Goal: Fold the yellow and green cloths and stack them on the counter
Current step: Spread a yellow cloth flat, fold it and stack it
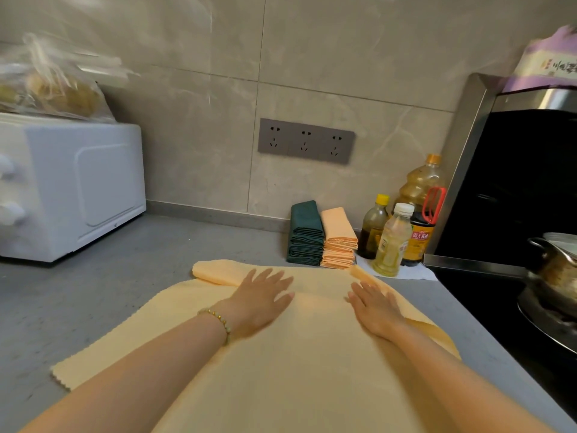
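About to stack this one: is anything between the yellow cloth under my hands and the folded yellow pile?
Nothing visible. The yellow cloth reaches almost to the yellow pile; bottles stand close on the pile's right.

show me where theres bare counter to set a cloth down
Bare counter lies between the white oven and the spread yellow cloth, back to the wall left of the green stack. Right side is crowded: yellow stack, bottles, stove with a pot.

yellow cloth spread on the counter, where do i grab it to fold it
Probably pinch the large flat yellow cloth at its scalloped left edge, coming from the left: that edge lies flat and free on the grey counter.
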### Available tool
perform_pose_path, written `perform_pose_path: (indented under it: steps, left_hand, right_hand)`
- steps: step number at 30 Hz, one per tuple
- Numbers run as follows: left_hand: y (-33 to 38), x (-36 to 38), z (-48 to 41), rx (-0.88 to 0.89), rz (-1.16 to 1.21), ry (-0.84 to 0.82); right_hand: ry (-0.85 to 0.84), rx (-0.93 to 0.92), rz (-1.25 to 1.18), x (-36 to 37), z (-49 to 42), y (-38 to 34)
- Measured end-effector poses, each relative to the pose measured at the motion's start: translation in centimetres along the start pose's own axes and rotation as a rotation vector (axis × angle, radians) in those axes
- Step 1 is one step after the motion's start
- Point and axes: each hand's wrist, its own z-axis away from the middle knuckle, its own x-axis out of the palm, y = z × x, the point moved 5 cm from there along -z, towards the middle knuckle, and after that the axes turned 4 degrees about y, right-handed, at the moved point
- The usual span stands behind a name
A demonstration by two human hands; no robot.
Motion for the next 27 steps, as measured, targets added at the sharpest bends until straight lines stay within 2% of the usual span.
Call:
perform_pose_path:
  steps: [2,5,7,11,13,15,19,23,27]
  left_hand:
    - [1.1,0.5,1.1,0.093,-0.016,0.095]
    - [2.6,1.8,2.9,0.158,-0.053,0.063]
    - [3.1,2.1,3.8,0.155,-0.033,0.043]
    - [3.9,0.3,5.9,0.174,0.091,0.164]
    - [4.3,-0.3,7.5,0.196,0.168,0.121]
    - [4.7,-0.5,9.8,0.232,0.134,0.017]
    - [4.9,-0.9,13.9,0.237,0.073,-0.162]
    - [5.2,-1.1,16.3,0.192,0.022,-0.260]
    - [5.3,-0.8,17.8,0.162,0.025,-0.315]
  right_hand:
    - [0.038,0.046,-0.016,-0.3,-0.1,0.3]
    - [0.136,0.082,0.014,-1.3,0.6,0.5]
    - [0.176,0.025,-0.010,-2.1,1.6,-0.2]
    - [0.224,-0.162,-0.115,-3.9,6.8,-3.8]
    - [0.159,-0.245,-0.187,-4.2,10.2,-5.2]
    - [0.056,-0.306,-0.198,-3.7,14.3,-5.8]
    - [-0.124,-0.389,-0.109,-2.4,19.8,-6.6]
    - [-0.275,-0.423,-0.018,-1.6,22.9,-7.9]
    - [-0.317,-0.453,0.110,-0.3,24.9,-9.2]
